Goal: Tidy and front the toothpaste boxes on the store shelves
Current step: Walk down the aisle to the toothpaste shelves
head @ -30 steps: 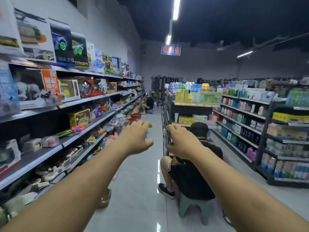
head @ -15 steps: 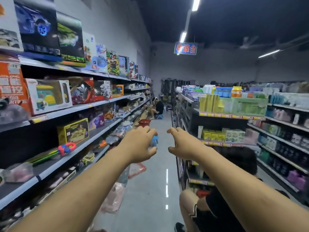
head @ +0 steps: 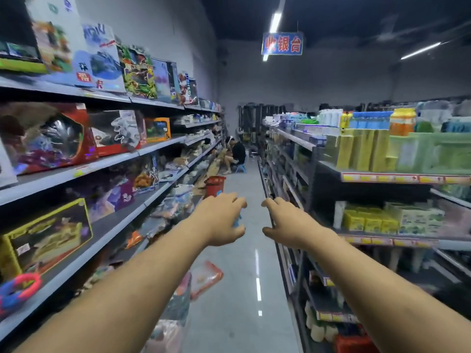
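Hovering: left hand (head: 221,220), right hand (head: 285,222), fingers loose; red basket (head: 215,186) contents unseen.

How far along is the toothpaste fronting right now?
Done: nothing I can see. In hand: nothing; the left hand and right hand reach out empty over the aisle. Left: everything; no toothpaste boxes I can identify, only toy shelves on the left and blurred goods on the right.

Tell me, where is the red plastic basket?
In the head view, the red plastic basket stands on the aisle floor beside the left toy shelves, just beyond the left hand.
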`<act>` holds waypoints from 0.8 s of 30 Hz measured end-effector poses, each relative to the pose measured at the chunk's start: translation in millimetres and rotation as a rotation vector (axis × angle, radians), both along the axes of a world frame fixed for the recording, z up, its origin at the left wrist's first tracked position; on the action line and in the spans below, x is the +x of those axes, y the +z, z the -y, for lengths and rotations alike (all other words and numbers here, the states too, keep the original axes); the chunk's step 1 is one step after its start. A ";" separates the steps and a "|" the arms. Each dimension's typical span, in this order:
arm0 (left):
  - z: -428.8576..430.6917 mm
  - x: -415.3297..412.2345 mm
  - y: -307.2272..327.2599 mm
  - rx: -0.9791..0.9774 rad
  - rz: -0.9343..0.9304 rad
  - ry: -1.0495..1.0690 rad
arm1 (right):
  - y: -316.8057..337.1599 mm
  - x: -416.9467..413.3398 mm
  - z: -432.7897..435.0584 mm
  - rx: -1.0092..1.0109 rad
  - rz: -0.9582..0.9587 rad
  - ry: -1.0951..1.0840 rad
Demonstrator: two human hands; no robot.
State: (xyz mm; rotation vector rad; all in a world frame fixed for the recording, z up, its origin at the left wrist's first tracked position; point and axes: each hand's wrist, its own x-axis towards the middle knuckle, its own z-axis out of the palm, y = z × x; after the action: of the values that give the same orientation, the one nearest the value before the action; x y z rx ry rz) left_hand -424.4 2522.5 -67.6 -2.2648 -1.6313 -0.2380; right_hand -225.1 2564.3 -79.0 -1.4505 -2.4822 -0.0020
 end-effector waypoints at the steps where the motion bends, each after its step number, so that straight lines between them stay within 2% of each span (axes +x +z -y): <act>1: -32.8 -10.5 -5.4 0.000 0.019 0.002 | -5.4 -10.8 -35.9 -0.019 -0.009 0.010; 5: -156.4 -57.1 -15.0 -0.072 0.106 0.060 | -6.6 -55.1 -169.2 -0.116 0.007 0.097; 10: -289.7 -110.6 0.5 -0.044 0.176 0.126 | 17.9 -114.4 -324.4 -0.098 -0.010 0.122; 15: -429.9 -161.0 -28.1 0.005 0.222 0.134 | -14.7 -169.2 -462.5 -0.118 0.020 0.164; 20: -595.9 -211.9 -80.7 -0.124 0.166 0.130 | -55.6 -211.7 -615.1 -0.163 0.048 0.154; 24: -739.6 -242.7 -67.6 -0.152 0.108 0.091 | -41.4 -227.1 -749.8 -0.179 0.060 0.069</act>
State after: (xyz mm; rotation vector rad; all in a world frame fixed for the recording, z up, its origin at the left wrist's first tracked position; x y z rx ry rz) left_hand -667.1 3262.0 -135.3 -2.3167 -1.8609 -0.2239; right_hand -452.2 3314.1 -120.4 -1.4506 -2.6385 0.1985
